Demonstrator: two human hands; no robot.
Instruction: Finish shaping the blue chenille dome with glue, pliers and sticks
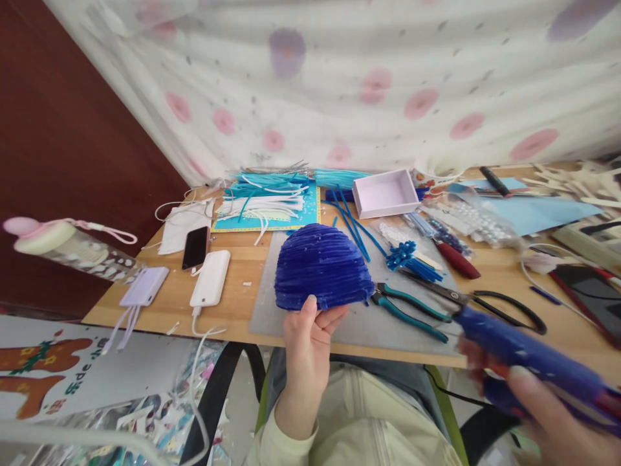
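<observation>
White panel (121,366), lower left: I read “乐de” in dark letters, running slantwise upward; adjoining characters are too blurred for me to confirm | Bead packet (481,219), right: I see a mark resembling “4”, uncertain | Blue mat (313,202), yellow edge: I find fine marks, too small to read.

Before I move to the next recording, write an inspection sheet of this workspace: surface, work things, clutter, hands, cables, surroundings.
Surface: wooden table, grey mat on it.
Work things: blue dome and glue gun, both off the table.
Clutter: pliers, scissors, open box, phone.
Hands: left hand holds the dome from below; right hand, blurred, grips the glue gun.
Cables: white cable at the power bank.
Surroundings: flowered curtain behind.
</observation>
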